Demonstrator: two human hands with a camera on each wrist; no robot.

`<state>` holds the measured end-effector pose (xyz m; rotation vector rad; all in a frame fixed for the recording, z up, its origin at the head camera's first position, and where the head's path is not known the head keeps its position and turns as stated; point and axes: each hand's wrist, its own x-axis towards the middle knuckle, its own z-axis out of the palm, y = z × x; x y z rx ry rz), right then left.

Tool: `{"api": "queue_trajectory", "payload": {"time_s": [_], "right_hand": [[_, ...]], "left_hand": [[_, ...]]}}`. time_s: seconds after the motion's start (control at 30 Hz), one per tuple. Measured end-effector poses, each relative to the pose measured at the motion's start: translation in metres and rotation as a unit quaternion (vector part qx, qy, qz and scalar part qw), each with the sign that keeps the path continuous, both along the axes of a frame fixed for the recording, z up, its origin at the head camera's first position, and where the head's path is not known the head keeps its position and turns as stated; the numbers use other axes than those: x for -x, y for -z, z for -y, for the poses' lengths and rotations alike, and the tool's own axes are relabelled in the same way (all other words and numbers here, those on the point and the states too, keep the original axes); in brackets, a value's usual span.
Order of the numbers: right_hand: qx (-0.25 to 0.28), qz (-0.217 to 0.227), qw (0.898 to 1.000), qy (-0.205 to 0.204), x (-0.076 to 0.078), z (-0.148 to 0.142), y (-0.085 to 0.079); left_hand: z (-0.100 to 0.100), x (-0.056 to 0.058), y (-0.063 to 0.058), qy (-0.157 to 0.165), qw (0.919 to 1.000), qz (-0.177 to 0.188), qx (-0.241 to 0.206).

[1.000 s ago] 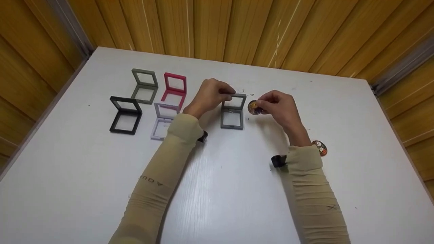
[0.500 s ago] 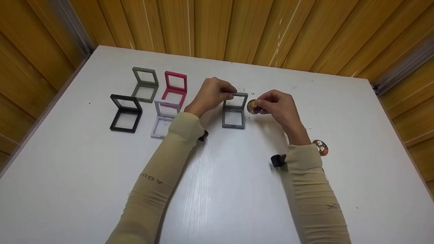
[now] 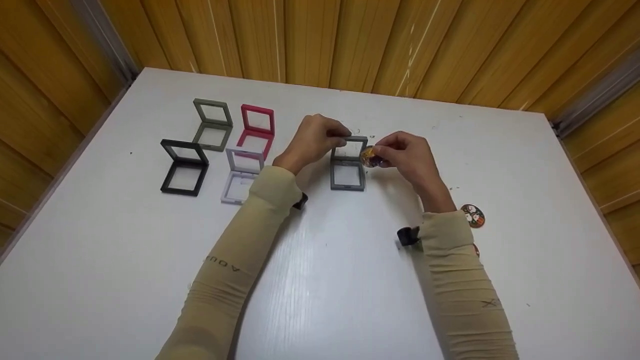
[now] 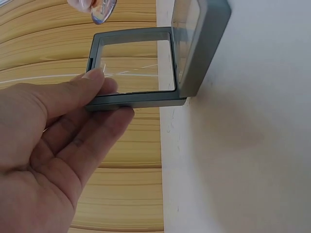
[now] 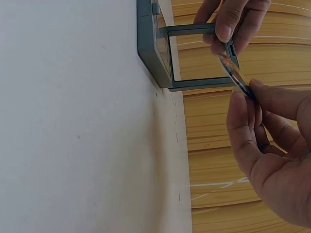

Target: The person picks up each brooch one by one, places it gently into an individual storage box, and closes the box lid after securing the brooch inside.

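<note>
A grey hinged display frame (image 3: pixel 347 188) with clear film panes stands opened on the table, one half flat and the other raised. My left hand (image 3: pixel 311 142) pinches the raised half at its upper left corner; in the left wrist view the thumb lies on one side of the rim (image 4: pixel 141 101) and fingers on the other. My right hand (image 3: pixel 409 154) pinches a round, colourful badge (image 3: pixel 369 157) by its edge, close to the right side of the raised half. Seen from the right wrist, the badge (image 5: pixel 236 76) is tilted nearly edge-on in front of the frame (image 5: pixel 201 83).
Left of my hands stand opened frames: black (image 3: pixel 180 192), olive green (image 3: pixel 227 137), red (image 3: pixel 272 131) and lavender (image 3: pixel 231 201), partly behind my left forearm. Another round badge (image 3: pixel 475 216) lies by my right sleeve, with a red edge (image 3: pixel 476 250) peeking out below. A wood-patterned wall (image 3: pixel 310 40) rises behind.
The badge in my right hand has moved slightly left, up to the frame's raised half. My left hand and the grey frame have shifted a little to the right.
</note>
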<state>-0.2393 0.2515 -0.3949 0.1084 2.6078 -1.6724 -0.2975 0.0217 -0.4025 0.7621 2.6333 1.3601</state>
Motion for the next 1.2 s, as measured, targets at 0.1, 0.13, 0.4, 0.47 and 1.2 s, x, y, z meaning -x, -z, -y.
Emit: {"api": "queue_trajectory", "payload": {"time_s": [0.1,0.13,0.4,0.47,1.2], "right_hand": [[-0.004,0.002,1.0,-0.001,0.0,0.001,0.001],[-0.005,0.004,1.0,-0.001,0.0,0.001,0.001],[0.002,-0.004,1.0,-0.015,0.001,0.004,0.006],[-0.001,0.0,1.0,-0.017,0.001,0.005,0.008],[-0.026,0.02,0.999,-0.041,0.001,0.013,0.01]], "left_hand": [[-0.001,0.0,0.0,0.003,1.0,-0.002,0.001],[-0.001,-0.001,0.0,0.004,1.0,-0.003,0.002],[-0.005,-0.003,-0.001,0.0,0.9999,-0.006,0.014],[-0.006,-0.002,0.0,0.0,0.9999,-0.002,0.016],[-0.006,-0.002,-0.001,0.005,0.9998,-0.01,0.017]]}}
